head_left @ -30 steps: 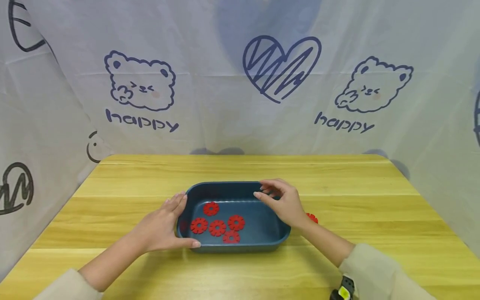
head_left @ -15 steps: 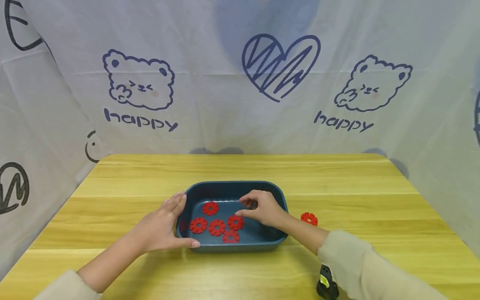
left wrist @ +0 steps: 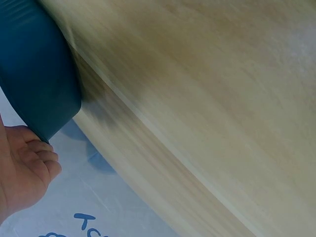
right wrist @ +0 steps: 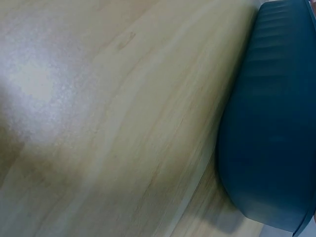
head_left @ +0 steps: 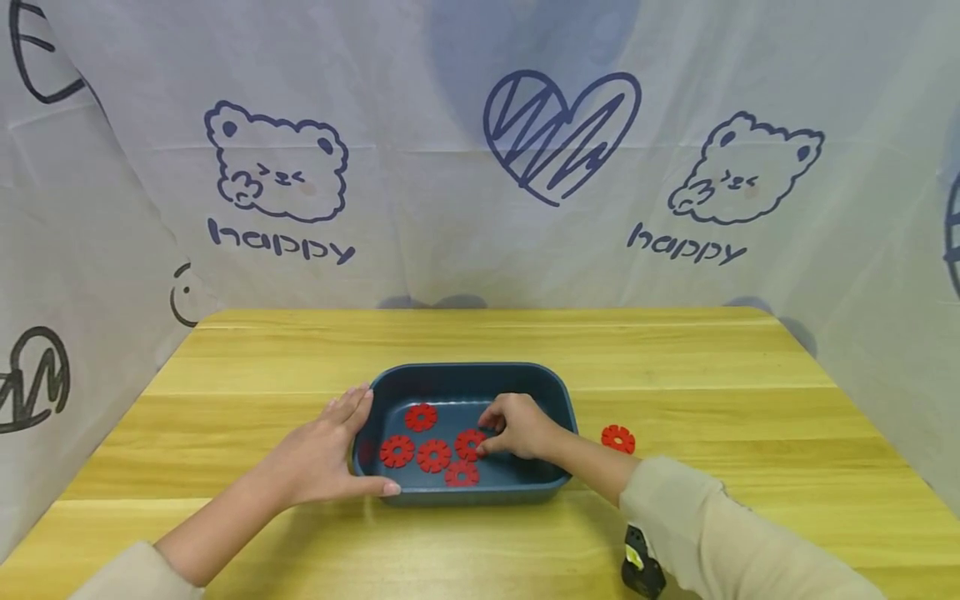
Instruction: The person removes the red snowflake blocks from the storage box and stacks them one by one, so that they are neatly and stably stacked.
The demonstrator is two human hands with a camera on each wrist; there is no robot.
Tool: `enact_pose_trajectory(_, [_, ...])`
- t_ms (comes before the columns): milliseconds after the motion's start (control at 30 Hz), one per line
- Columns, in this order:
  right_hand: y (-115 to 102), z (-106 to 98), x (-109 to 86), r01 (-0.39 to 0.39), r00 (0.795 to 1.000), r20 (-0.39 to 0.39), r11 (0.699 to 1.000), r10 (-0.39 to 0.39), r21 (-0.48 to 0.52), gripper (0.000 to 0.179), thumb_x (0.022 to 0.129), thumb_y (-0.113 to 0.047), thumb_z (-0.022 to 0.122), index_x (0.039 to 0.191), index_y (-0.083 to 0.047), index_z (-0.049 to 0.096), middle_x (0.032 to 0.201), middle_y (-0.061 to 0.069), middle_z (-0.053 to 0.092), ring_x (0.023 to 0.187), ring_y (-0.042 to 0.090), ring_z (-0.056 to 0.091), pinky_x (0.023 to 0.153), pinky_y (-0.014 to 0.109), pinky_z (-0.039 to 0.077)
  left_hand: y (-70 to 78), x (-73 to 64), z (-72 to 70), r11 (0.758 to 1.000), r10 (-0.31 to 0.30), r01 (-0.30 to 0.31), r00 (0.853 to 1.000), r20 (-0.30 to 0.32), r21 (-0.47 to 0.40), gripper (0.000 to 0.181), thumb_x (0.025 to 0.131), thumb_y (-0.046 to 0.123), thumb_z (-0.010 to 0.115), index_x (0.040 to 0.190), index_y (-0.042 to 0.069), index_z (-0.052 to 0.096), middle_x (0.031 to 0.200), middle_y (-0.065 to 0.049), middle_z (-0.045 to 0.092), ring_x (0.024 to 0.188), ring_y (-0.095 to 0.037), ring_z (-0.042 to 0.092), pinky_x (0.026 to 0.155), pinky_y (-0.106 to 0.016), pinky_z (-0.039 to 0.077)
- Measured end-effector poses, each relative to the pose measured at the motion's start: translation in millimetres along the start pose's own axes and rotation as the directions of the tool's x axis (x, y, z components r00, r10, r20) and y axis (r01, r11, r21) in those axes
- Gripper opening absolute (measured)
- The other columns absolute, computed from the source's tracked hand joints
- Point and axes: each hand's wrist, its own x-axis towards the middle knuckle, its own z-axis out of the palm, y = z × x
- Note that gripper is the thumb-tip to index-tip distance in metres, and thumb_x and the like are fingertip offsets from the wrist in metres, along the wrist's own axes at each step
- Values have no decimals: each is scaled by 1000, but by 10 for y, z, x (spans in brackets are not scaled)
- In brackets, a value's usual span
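In the head view, a dark blue plastic bin point(head_left: 450, 380) stands on the table. My left hand point(head_left: 318, 457) grips its left end, thumb along the front wall and fingers at the back left; the left wrist view shows curled fingers at the rim. Inside lie several red notched discs with holes, one point(head_left: 421, 417) behind the others. My right hand point(head_left: 525, 429) reaches into the bin, thumb and fingers spread apart at the right edge of the rightmost red disc point(head_left: 465, 442). The right wrist view shows the bin's outer wall point(right wrist: 266, 123), hiding the fingers.
Another red notched disc point(head_left: 618, 439) lies on the wooden table point(head_left: 712, 375), right of the bin beyond the right forearm. A white printed cloth point(head_left: 420, 200) hangs behind the table and along its sides. A black device with yellow point(head_left: 641, 562) sits under the right sleeve.
My right hand has moved left and down from the bin's back right rim to the rightmost disc inside. The loose disc on the table has come into full view. The left hand stays put.
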Motion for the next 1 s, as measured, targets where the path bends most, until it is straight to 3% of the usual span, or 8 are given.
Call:
enact_pose_trajectory(333, [-1,8,8,114,993,37,983,-109,-142,31,70,-17,81,92,2,71,82,6,61,74,15,56,66,16,45,-3,7,7,1000,2,-2,1000,2,-10,117,65,75,61,141,-8,30,149,-26,26,131,-48,32,93,-59,42])
enact_pose_trajectory(1000, [-77,-5,-47,100,995,11,985,-99,-142,25,73,-10,77,92,4,70,87,7,61,79,17,57,69,22,49,-7,-3,31,1000,5,-5,1000,-12,-2,117,65,76,60,141,-7,30,148,-26,27,128,-51,35,89,-58,46])
